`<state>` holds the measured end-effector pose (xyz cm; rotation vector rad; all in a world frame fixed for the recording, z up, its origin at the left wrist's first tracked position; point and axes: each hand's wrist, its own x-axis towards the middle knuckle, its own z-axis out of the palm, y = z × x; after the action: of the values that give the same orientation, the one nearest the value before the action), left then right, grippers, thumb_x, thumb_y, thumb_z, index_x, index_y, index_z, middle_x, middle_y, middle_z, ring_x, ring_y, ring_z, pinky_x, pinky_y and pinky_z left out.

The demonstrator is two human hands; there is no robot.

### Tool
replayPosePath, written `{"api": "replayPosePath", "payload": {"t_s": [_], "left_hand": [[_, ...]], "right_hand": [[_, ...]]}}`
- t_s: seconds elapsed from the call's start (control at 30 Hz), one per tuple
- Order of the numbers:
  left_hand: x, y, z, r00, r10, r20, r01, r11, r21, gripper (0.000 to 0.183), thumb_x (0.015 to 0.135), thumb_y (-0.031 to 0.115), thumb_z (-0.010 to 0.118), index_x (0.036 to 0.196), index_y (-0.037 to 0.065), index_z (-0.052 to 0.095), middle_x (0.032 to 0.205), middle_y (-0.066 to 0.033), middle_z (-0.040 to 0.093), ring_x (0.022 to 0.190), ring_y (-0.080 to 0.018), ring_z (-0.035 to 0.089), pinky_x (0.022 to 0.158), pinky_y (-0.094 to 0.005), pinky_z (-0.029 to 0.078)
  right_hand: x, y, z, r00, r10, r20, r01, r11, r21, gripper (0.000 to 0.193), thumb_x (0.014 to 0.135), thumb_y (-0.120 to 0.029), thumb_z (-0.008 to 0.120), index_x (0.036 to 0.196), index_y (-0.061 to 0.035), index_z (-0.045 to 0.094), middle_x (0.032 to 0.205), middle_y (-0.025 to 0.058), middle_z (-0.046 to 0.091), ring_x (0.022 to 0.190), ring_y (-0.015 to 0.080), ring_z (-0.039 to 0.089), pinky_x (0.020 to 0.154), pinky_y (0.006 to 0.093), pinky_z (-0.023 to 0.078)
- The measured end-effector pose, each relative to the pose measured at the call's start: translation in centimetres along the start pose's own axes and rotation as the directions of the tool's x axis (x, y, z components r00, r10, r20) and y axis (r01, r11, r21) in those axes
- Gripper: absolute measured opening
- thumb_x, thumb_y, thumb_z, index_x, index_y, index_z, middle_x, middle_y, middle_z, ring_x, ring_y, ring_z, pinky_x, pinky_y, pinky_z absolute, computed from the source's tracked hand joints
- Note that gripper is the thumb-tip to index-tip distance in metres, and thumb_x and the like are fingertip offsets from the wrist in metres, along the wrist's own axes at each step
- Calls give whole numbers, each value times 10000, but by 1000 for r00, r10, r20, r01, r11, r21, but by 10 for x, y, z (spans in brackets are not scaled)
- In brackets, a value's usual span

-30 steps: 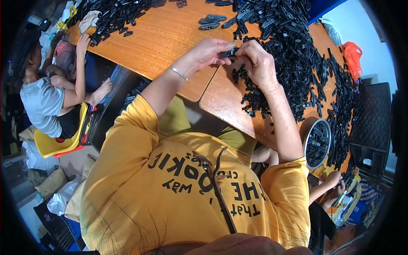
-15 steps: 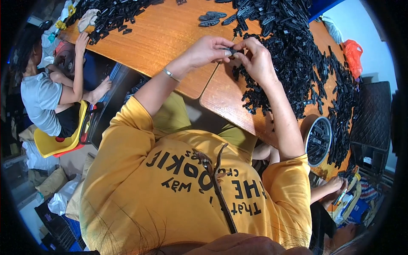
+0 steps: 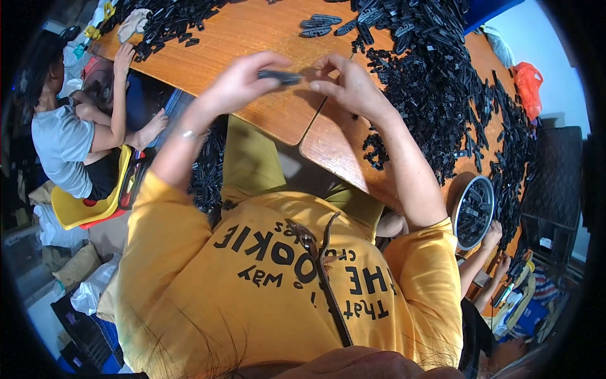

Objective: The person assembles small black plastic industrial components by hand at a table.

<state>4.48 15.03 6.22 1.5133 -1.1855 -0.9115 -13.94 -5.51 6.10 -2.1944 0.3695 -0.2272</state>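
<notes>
My left hand (image 3: 242, 81), smeared by motion, holds a long narrow black plastic part (image 3: 282, 78) over the table. The part sticks out to the right, between thumb and fingers. Just past its tip is my right hand (image 3: 347, 83), its thumb and index finger curved and apart, with nothing visible between them. A large heap of small black plastic parts (image 3: 413, 95) covers the table to the right of that hand. Longer, smooth black parts (image 3: 317, 25) lie farther off, beyond both hands.
The wooden table (image 3: 208, 54) has a seam running toward me. A round metal-rimmed bowl (image 3: 475, 211) of black parts sits at the right. One person (image 3: 69, 139) sits at the left on a yellow chair (image 3: 85, 205). Another person's hands (image 3: 495, 243) are by the bowl. An orange-red bag (image 3: 527, 88) lies far right.
My hands were together over the part; now they are apart. The left has moved left with the part, and the right has shifted slightly left. The person at the right has reached toward the bowl.
</notes>
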Motion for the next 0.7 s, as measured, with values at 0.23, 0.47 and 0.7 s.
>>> {"api": "replayPosePath", "payload": {"t_s": [0.23,0.47,0.7], "left_hand": [[-135,-2,-80,963,-249,-103,226,536,814,295,882,60,756,1171,37,702,1096,-112,750,1031,-221,721,913,-342,555],[28,-25,-12,914,278,-297,-13,750,661,261,915,120,743,1152,19,699,1060,-152,732,982,-337,718,854,-408,578],[162,-59,35,861,361,-359,84,595,799,281,893,194,775,1115,31,719,1028,-175,711,1015,-364,681,878,-464,546]], "right_hand": [[-23,39,-18,997,10,-76,-54,789,-612,194,853,-116,765,1041,-76,744,1055,156,684,956,379,711,812,461,572],[-17,51,-10,997,-37,-66,-13,772,-636,147,878,-78,735,1020,-88,699,1046,121,678,902,369,711,786,445,586],[-22,43,-10,961,-196,-194,91,889,-449,132,850,-59,729,956,-37,653,955,183,674,854,399,707,741,468,581]]}}
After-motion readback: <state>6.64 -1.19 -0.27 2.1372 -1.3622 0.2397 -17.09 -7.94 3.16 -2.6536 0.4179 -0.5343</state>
